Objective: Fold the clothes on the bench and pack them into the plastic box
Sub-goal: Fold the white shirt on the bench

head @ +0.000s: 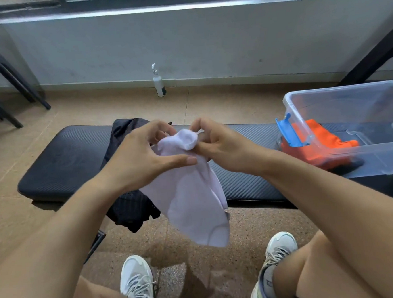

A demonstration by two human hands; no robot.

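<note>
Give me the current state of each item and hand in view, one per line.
White socks: held up in the air in front of the bench, cuff end bunched at the top.
Left hand: grips the socks.
Right hand: pinches the cuff.
Black garment: unfolded, draped over the bench front edge.
Orange garment: inside the box.
Plastic box: on the bench, lid off.
</note>
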